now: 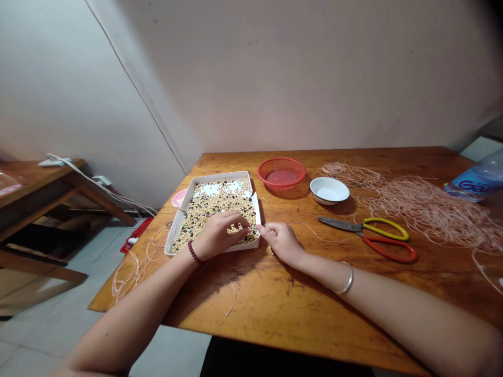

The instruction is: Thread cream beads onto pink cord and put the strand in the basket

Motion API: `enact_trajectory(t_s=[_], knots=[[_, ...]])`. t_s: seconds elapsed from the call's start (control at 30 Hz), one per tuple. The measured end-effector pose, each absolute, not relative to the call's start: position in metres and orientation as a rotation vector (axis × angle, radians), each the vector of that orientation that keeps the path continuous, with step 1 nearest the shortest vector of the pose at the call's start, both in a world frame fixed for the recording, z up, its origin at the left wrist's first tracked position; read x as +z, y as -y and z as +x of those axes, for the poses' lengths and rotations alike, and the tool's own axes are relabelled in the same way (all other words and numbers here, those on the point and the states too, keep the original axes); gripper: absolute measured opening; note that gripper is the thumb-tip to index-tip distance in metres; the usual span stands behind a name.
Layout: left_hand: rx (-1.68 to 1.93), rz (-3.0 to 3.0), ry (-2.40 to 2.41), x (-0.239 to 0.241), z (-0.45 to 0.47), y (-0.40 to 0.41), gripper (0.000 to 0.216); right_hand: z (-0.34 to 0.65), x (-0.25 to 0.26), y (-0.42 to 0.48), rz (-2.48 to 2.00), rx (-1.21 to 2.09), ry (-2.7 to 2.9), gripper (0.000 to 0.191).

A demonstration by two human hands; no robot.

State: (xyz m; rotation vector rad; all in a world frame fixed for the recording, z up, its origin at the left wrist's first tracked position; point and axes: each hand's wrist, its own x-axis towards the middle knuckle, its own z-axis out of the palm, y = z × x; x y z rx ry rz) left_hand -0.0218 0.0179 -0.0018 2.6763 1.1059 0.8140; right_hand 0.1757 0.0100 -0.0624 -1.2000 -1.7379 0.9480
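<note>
Right hand (285, 244) pinches cord (298, 223); left hand (217, 233) curled, contents unclear; bottle (480, 178): "Gai" (rest unreadable)

Location type: apparently a room in a home, used for handwork. Below the left fingers (232, 216) and right fingers (272, 230): a worn wooden worktop (259, 314) with a tray (255, 212) of beads (220, 203). Right of the fingers: scissors (341, 224), heaped cord (432, 209). Beyond the fingers: a household basket (282, 180), a bowl (329, 192), a plain wall (314, 78). Far left of the fingers: a second table (31, 178), tiled floor (51, 335).
</note>
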Motion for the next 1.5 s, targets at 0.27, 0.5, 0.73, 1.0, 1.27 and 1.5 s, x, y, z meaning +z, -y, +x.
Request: enact_trajectory(t_s=[0.27, 0.5, 0.73, 1.0, 1.27, 1.5], knots=[[0.799, 2.702, -1.129, -0.0008, -0.0209, -0.0166, 0.016, 0.1748, -0.0619, -0.0091, -1.160, 1.001, 1.727, 0.051], [0.772, 2.721, -1.096, -0.0011, -0.0208, -0.0167, 0.015, 0.1750, -0.0653, -0.0092, -1.168, 0.989, 1.745, 0.052], [0.791, 2.711, -1.023, -0.0001, -0.0209, -0.0166, 0.011, 0.1745, -0.0645, -0.0096, -1.170, 0.990, 1.737, 0.051], [0.844, 2.653, -1.118, -0.0032, -0.0207, -0.0162, 0.013, 0.1748, -0.0643, -0.0088, -1.193, 0.987, 1.748, 0.052], [0.813, 2.604, -1.126, -0.0032, -0.0209, -0.0151, 0.015, 0.1741, -0.0664, -0.0084, -1.186, 0.980, 1.772, 0.052], [0.806, 2.625, -1.115, -0.0052, -0.0221, -0.0155, 0.016, 0.1742, -0.0664, -0.0076, -1.188, 0.976, 1.782, 0.052]])
